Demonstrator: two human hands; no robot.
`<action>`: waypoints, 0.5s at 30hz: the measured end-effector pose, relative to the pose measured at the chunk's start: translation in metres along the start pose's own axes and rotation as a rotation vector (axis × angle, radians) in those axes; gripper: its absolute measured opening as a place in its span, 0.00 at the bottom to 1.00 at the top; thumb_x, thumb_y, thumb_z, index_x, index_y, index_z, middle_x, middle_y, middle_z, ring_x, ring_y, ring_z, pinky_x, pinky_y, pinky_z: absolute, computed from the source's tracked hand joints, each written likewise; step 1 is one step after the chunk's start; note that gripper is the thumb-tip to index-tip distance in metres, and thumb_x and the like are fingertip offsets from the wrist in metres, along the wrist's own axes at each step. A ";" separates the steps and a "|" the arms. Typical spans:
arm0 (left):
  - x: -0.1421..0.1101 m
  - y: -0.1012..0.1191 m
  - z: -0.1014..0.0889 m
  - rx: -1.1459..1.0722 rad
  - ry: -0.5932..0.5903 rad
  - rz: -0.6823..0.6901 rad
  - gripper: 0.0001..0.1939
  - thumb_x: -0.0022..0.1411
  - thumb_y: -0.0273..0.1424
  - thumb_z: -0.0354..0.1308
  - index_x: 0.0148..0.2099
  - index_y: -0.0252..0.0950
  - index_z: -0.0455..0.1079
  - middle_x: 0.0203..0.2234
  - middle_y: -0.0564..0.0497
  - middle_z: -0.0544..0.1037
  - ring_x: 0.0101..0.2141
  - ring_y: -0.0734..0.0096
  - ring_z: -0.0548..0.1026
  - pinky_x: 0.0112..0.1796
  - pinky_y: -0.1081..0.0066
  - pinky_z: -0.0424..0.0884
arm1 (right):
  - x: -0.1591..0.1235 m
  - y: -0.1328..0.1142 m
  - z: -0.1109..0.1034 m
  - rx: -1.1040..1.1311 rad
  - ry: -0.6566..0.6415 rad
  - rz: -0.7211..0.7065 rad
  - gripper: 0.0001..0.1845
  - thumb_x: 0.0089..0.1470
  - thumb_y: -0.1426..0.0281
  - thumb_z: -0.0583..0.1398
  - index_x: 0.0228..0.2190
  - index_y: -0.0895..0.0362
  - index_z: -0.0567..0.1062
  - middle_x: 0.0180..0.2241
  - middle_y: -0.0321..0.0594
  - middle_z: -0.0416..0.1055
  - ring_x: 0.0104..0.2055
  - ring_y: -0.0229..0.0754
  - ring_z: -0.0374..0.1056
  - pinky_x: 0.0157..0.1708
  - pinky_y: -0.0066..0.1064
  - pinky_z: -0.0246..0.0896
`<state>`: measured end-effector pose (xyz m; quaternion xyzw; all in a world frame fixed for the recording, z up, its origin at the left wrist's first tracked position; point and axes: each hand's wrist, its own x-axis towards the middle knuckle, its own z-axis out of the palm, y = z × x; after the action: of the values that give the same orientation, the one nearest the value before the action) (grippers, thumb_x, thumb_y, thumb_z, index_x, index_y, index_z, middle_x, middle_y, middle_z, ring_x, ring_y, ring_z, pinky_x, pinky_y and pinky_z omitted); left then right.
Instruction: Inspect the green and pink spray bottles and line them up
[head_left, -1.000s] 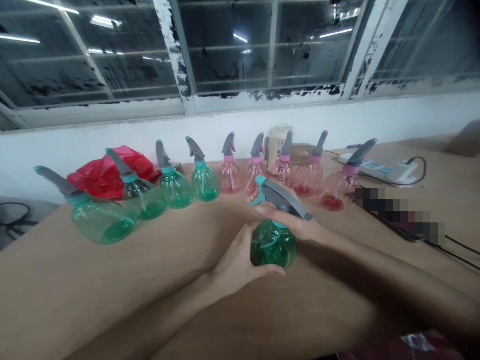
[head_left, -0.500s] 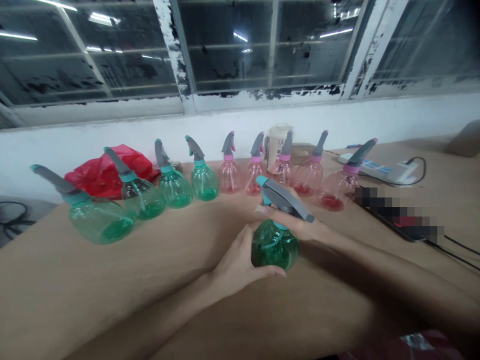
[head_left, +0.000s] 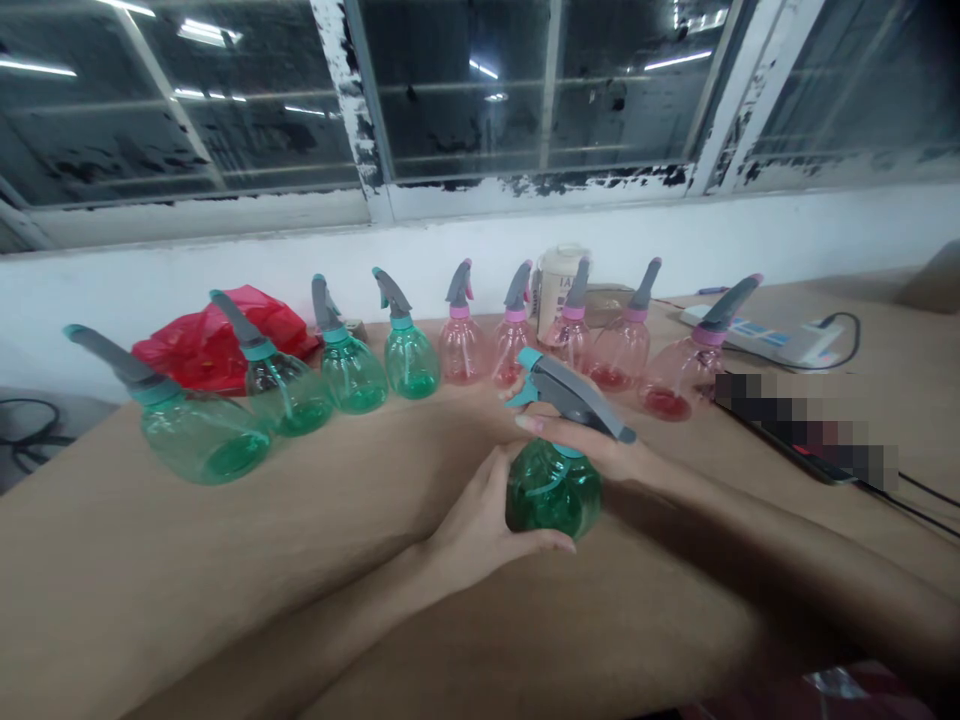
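A green spray bottle (head_left: 553, 492) with a grey and teal trigger head is between my hands over the front of the table. My left hand (head_left: 480, 515) wraps around the side and lower part of its body, thumb along the bottom edge. Around the neck, below the grey head, my right hand (head_left: 600, 440) is closed with its fingers near the teal trigger. Behind them several more spray bottles stand in an arc: green ones such as the green bottle (head_left: 411, 365) to the left, pink ones such as the pink bottle (head_left: 619, 350) to the right.
A red plastic bag (head_left: 225, 335) lies behind the green bottles. A white lidded cup (head_left: 556, 275) stands behind the pink ones. On the right are a white power strip (head_left: 787, 340) with a cable and a dark phone-like device (head_left: 817, 462). Windows rise beyond the white wall.
My right fingers have shifted slightly around the neck, showing more of the teal trigger. Both hands still hold the green bottle. The whole view has moved a little.
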<state>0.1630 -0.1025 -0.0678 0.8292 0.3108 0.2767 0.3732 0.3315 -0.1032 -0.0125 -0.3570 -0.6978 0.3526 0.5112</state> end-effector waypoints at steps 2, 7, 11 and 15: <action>0.000 0.000 0.000 -0.001 0.002 0.005 0.43 0.44 0.44 0.67 0.58 0.39 0.52 0.53 0.41 0.64 0.56 0.47 0.59 0.55 0.46 0.54 | -0.001 0.001 0.000 0.040 0.006 -0.010 0.09 0.48 0.65 0.62 0.33 0.53 0.68 0.34 0.34 0.68 0.34 0.36 0.66 0.32 0.28 0.63; 0.001 0.001 -0.001 -0.007 -0.003 0.005 0.43 0.43 0.43 0.67 0.58 0.37 0.53 0.53 0.41 0.64 0.56 0.50 0.60 0.56 0.50 0.55 | -0.002 0.006 0.001 0.088 0.027 0.008 0.12 0.47 0.65 0.63 0.34 0.53 0.68 0.31 0.33 0.67 0.31 0.35 0.66 0.29 0.27 0.62; 0.001 0.002 -0.002 0.004 0.000 0.008 0.42 0.44 0.43 0.67 0.58 0.40 0.53 0.53 0.43 0.64 0.56 0.50 0.60 0.55 0.48 0.55 | -0.002 0.007 0.002 0.098 0.029 0.017 0.13 0.47 0.64 0.63 0.36 0.53 0.69 0.33 0.35 0.68 0.33 0.36 0.67 0.31 0.28 0.64; 0.001 0.003 -0.002 0.010 -0.006 0.009 0.41 0.44 0.43 0.67 0.57 0.40 0.54 0.53 0.43 0.64 0.56 0.50 0.60 0.56 0.48 0.54 | -0.002 0.006 0.002 0.118 0.015 -0.009 0.12 0.48 0.65 0.63 0.36 0.52 0.70 0.38 0.36 0.69 0.37 0.37 0.67 0.35 0.29 0.65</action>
<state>0.1631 -0.1025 -0.0641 0.8333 0.3071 0.2744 0.3689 0.3309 -0.1020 -0.0188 -0.3258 -0.6736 0.3879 0.5382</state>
